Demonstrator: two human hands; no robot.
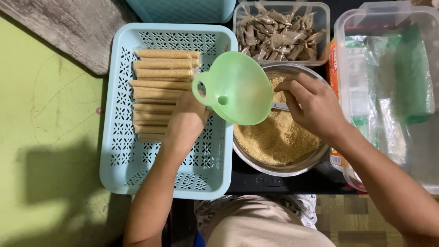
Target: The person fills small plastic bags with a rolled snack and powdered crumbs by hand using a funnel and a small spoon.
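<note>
On a green floor, the left hand (187,120) grips a green plastic funnel (235,88), its spout hidden; the right hand (315,105) pinches a mostly hidden metal utensil (280,106) over the steel bowl of brown crumbs (279,142).

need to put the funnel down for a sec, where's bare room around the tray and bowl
Free: the front half of the blue basket, below the filled tubes, and the green mat to its left. Crowded: the crumb bowl, packet tub and clear bin sit edge to edge.

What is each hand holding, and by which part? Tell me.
The left hand holds the green funnel from below, near its spout. The right hand grips a metal spoon by its handle.
</note>
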